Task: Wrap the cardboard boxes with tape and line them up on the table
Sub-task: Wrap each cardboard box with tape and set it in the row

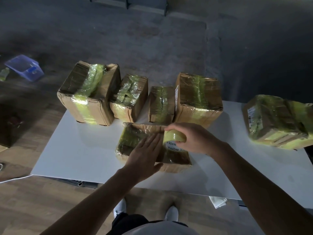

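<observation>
White table point(81, 150): flat left hand point(145, 151) presses the near box point(135, 138), right hand point(189, 138) grips the tape roll point(174, 135). Slack tape could wrinkle.

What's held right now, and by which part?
Right hand grips the yellowish tape roll around its outer rim; left hand presses flat on the taped cardboard box.

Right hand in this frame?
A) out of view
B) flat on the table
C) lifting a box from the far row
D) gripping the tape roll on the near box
D: the right hand curls round the yellow tape roll, which sits on top of the near box, while the left hand lies flat on that box.
</observation>
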A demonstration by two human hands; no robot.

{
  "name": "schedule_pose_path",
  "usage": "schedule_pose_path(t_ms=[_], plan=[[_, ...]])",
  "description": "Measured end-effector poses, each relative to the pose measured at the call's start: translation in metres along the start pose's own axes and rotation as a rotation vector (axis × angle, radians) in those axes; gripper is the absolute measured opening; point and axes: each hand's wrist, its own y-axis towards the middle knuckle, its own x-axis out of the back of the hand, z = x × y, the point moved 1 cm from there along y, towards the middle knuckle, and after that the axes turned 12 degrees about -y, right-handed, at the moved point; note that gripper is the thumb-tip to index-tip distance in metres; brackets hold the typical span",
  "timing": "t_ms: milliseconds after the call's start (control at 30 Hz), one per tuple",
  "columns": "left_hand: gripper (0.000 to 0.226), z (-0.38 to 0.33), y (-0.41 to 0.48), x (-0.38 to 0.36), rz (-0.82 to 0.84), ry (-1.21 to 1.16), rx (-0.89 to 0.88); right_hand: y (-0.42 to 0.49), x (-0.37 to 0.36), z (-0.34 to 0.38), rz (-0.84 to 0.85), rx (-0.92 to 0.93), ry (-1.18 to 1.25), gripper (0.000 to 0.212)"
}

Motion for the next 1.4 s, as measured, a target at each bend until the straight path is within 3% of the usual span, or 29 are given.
schedule_pose_path(t_ms=[67, 133, 233, 633, 900, 1100, 1400], plan=[[0.089, -0.001, 0.002, -0.008, 0.085, 0.011, 0.042, 0.000, -0.005, 0.000, -0.024, 0.029, 0.053, 0.054], [0.081, 0.002, 0.002, -0.012, 0.068, 0.023, 0.047, -0.004, -0.010, -0.002, -0.042, 0.048, 0.135, 0.059], [0.081, 0.003, 0.003, -0.010, 0.082, -0.014, 0.058, -0.012, -0.009, -0.008, -0.024, -0.050, 0.295, 0.066], [0.095, -0.029, 0.018, -0.006, 0.020, -0.046, 0.026, -0.031, 0.017, -0.031, -0.056, -0.086, 0.079, 0.054], [0.094, -0.029, 0.024, -0.013, 0.046, -0.135, -0.042, -0.047, 0.014, -0.033, -0.085, -0.149, 0.303, 0.068], [0.093, -0.028, 0.024, -0.019, 0.072, -0.128, -0.028, -0.079, 0.004, -0.076, 0.023, -0.279, 0.158, 0.066], [0.102, -0.054, 0.036, -0.006, 0.188, -0.066, 0.058, -0.058, -0.039, -0.082, 0.103, -0.228, -0.006, 0.063]])
